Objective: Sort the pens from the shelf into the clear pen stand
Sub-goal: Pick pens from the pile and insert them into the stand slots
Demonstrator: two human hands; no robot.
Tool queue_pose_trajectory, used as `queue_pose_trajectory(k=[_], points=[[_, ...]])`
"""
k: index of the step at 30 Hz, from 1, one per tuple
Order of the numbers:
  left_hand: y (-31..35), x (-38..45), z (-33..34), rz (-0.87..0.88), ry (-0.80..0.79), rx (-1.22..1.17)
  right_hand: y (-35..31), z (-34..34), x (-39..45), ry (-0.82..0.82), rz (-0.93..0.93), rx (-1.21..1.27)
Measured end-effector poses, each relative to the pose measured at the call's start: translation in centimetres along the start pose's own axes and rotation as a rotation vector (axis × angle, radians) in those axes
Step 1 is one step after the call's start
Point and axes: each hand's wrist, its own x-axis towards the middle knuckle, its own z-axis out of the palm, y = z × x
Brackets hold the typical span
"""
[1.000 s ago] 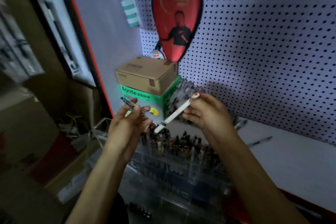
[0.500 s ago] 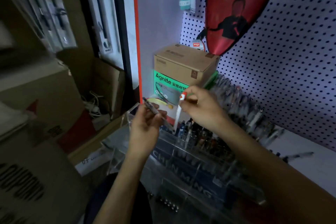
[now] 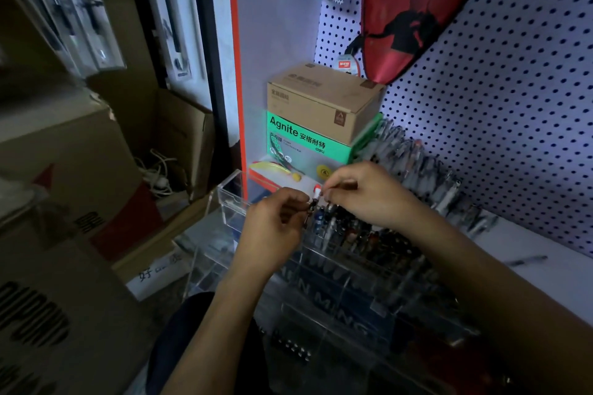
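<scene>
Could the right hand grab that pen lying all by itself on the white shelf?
Probably yes. The lone pen lies on bare shelf with nothing on it, off to the right hand's own side. But that hand is busy pinching a white pen first.

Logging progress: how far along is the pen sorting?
Done: the clear pen stand already has a row of pens. In hand: left hand and right hand each lower a pen into it. Left: a pile of pens and a stray pen remain on the shelf.
</scene>
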Motion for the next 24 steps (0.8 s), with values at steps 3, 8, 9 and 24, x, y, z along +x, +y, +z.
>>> queue_pose_trajectory(k=[3,8,9,24], points=[[0.4,-0.1,0.1,-0.013,0.034,-0.008,0.4,-0.4,-1.3,0.053,-0.01,0.026],[1.8,-0.5,-0.2,-0.027,0.143,-0.08,1.6,-1.1,-4.6,0.215,-0.043,0.138],[2.1,-0.6,-0.2,-0.019,0.144,-0.102,1.9,-1.4,-5.5,0.241,-0.042,0.158],[14.5,4.3,9.1,0.251,-0.547,-0.082,9.6,-11.1,-14.3,0.472,0.235,0.255]])
